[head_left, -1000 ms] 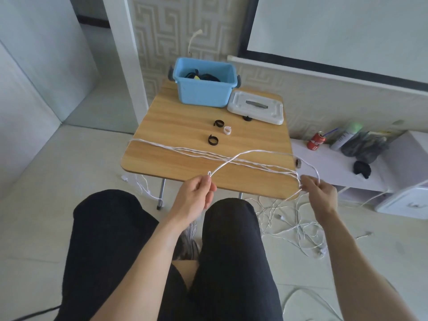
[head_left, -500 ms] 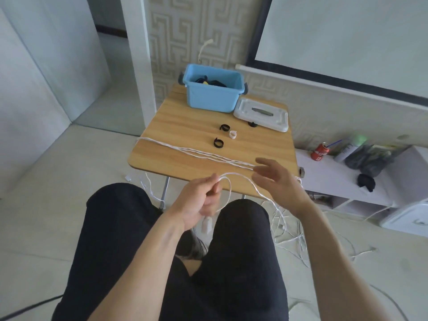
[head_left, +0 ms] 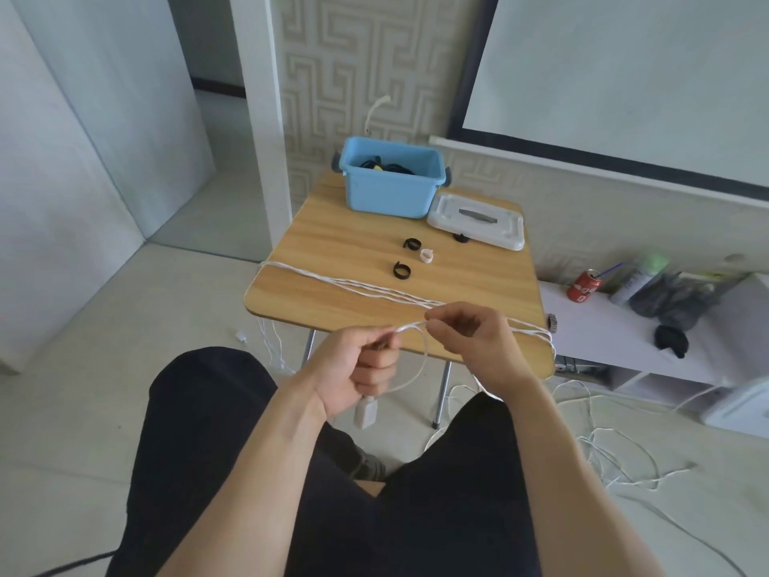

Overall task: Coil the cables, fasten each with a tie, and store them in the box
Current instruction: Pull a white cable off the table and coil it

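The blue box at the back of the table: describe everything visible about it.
The blue box looks like light blue plastic, rectangular, with a thick rim and a small dark grey handle at each end. It stands upright and open at the far edge of the wooden table. Dark coiled cables with a bit of yellow lie inside. Its white lid lies flat just beside it on the right. Neither hand touches it.

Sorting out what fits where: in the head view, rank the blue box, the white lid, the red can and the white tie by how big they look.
1. Blue box
2. White lid, a flat slab, clearly less bulky
3. Red can
4. White tie
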Action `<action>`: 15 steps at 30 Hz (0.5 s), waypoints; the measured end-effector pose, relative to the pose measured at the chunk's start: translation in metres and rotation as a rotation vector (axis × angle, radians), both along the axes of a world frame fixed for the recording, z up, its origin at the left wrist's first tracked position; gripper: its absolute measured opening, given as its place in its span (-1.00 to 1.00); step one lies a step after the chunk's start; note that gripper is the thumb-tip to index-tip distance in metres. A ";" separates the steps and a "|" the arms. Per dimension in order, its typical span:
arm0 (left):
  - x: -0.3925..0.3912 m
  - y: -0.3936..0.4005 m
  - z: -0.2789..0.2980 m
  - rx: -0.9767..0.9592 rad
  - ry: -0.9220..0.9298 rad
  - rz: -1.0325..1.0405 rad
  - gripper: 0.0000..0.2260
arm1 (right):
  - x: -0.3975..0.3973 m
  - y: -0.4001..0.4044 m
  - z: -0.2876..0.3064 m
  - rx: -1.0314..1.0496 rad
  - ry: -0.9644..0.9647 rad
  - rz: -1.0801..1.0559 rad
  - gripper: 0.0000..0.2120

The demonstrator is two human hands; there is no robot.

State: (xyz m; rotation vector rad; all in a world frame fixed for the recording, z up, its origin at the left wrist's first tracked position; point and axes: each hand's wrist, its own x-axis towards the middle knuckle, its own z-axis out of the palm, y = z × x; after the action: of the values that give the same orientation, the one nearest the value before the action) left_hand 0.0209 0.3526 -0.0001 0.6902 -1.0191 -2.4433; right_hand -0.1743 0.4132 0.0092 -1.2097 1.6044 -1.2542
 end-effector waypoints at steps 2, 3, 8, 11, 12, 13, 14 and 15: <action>0.003 -0.001 -0.002 0.087 0.078 0.105 -0.65 | -0.005 0.002 -0.005 0.074 -0.080 0.022 -0.92; 0.004 -0.001 -0.002 0.153 0.144 0.206 -0.65 | -0.007 0.003 -0.010 0.111 -0.076 0.016 -0.88; 0.017 -0.016 -0.009 0.259 0.281 0.717 -0.69 | 0.007 0.016 -0.039 0.276 0.357 0.067 -0.81; 0.022 -0.024 -0.018 0.186 0.123 0.848 -0.70 | 0.027 0.025 -0.039 0.397 0.480 0.312 -0.78; 0.021 -0.025 -0.021 0.155 0.085 0.854 -0.69 | 0.035 0.027 -0.035 0.426 0.501 0.399 -0.77; 0.019 -0.025 -0.024 0.100 0.034 0.843 -0.72 | 0.043 0.028 -0.030 0.441 0.513 0.477 -0.77; 0.017 -0.024 -0.027 0.023 -0.028 0.814 -0.75 | 0.049 0.030 -0.024 0.444 0.518 0.541 -0.79; 0.013 -0.023 -0.030 -0.065 -0.101 0.764 -0.75 | 0.054 0.030 -0.016 0.436 0.523 0.590 -0.81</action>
State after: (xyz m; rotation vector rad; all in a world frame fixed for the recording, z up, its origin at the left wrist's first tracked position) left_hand 0.0341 0.3301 -0.0304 0.9703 -0.6849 -1.7189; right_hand -0.1208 0.4436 -0.0070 -1.6272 1.5749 -0.2069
